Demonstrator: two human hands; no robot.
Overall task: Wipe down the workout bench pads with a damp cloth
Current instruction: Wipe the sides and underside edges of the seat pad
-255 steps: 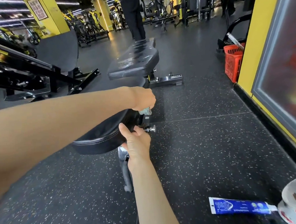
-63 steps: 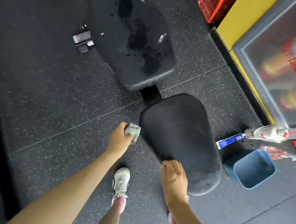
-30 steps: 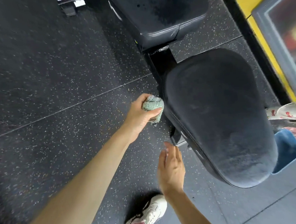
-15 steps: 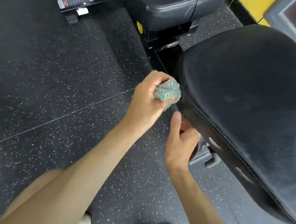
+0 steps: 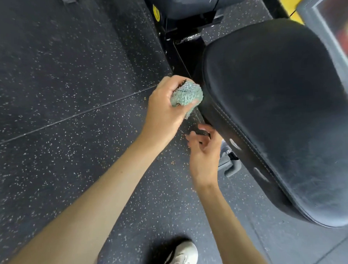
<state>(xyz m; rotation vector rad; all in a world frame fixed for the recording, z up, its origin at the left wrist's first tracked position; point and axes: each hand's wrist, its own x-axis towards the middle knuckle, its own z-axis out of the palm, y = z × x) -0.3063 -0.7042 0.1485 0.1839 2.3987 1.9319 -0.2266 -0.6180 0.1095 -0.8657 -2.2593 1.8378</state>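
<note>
The left hand's fingers [image 5: 173,82] are clenched around a bunched green cloth [image 5: 187,95], and the wad sticks out of the fist on its right side. Just to the right of the wad, touching or nearly so, runs the near side wall of the black seat pad [image 5: 279,116]. The pad's long axis goes from upper left to lower right, its broad end towards the person. Its top face lies up and to the right of the cloth, so I judge the next wipe calls for a short lift and a sweep rightward along that axis.

The left hand [image 5: 164,110] is the nearer one to the pad's top. The right hand [image 5: 205,152] sits lower, its fingers [image 5: 191,137] curled on a small dark part [image 5: 202,132] under the pad's edge. What that part is I cannot tell. Beyond lies the speckled floor [image 5: 66,97], with the back pad [image 5: 192,1] at the top
</note>
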